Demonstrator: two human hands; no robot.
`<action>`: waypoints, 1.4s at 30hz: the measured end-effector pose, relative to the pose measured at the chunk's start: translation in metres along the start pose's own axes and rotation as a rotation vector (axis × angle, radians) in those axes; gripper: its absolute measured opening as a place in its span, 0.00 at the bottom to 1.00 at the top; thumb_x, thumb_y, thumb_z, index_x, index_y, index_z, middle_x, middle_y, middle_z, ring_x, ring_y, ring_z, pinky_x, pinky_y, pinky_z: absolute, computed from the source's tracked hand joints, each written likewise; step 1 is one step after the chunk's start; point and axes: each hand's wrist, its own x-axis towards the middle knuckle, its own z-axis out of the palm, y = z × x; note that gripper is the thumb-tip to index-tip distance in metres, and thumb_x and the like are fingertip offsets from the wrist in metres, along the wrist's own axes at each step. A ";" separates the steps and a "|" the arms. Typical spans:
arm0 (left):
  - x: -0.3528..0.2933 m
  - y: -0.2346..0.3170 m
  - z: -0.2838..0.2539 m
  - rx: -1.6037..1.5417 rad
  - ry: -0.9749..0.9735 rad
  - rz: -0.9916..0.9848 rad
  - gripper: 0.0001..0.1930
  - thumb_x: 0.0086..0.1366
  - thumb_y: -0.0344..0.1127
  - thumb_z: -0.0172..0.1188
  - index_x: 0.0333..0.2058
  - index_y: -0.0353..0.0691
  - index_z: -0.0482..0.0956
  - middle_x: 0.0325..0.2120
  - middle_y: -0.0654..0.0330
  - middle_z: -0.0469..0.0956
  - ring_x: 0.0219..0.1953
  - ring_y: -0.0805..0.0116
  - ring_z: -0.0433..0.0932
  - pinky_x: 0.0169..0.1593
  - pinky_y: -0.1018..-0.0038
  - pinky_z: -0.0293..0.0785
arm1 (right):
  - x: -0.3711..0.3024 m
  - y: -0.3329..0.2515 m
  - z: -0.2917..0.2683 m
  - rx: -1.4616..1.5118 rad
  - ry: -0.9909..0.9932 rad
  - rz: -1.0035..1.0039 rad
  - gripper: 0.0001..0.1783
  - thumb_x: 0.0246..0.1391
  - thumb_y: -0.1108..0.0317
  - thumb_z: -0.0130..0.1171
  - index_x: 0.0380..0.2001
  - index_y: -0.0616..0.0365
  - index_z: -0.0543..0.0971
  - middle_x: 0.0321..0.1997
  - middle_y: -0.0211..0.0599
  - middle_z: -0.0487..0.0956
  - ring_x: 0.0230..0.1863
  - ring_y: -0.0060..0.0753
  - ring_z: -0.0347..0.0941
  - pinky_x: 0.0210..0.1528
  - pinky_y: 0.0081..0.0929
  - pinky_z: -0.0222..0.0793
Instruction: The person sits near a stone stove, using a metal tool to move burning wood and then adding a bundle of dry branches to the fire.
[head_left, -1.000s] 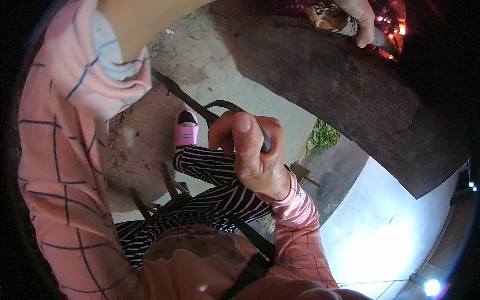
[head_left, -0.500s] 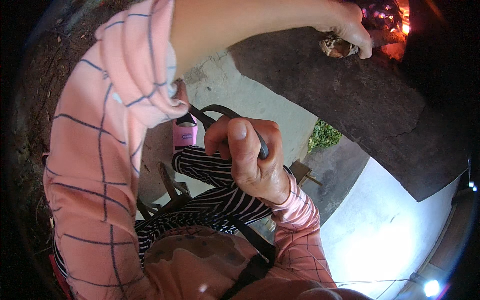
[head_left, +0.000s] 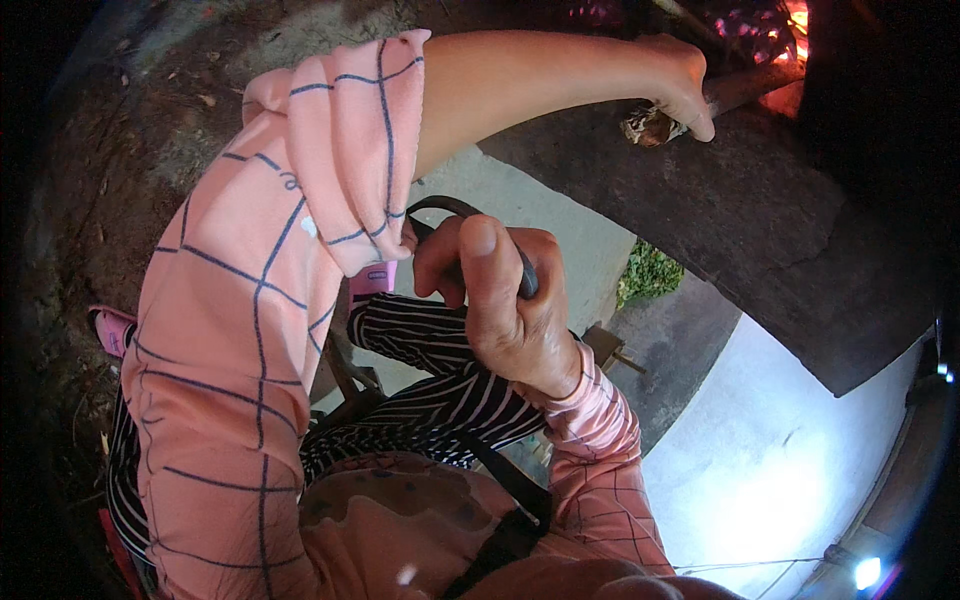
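My left arm reaches across to the upper right. There my left hand (head_left: 680, 85) is closed around a piece of firewood (head_left: 745, 88), its rough, pale end sticking out below my fingers. The wood's far end lies in the glowing fire (head_left: 795, 35). Over my lap, my right hand (head_left: 510, 300) is wrapped round a dark, curved metal handle (head_left: 526, 275) with the thumb pressed along it. Part of that tool runs behind my left sleeve, so its far end is hidden.
A dark slab with a ragged edge (head_left: 700, 220) lies before the fire. Green leaves (head_left: 648, 272) lie beside it on the pale floor. A wooden stool part (head_left: 605, 350) shows by my knee. At lower right are a bright white surface (head_left: 770, 470) and a lamp (head_left: 867, 573).
My left hand has come slightly left and nearer, and the firewood's pale end has shifted with it. My left sleeve has moved right. The right hand has hardly moved.
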 end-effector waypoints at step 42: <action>-0.383 0.004 -0.038 -0.088 0.577 -0.162 0.05 0.60 0.31 0.58 0.28 0.35 0.77 0.22 0.67 0.73 0.28 0.78 0.68 0.34 0.77 0.67 | -0.032 0.034 0.011 0.593 -0.360 0.363 0.39 0.62 0.32 0.29 0.55 0.55 0.68 0.39 0.42 0.74 0.26 0.16 0.62 0.21 0.10 0.57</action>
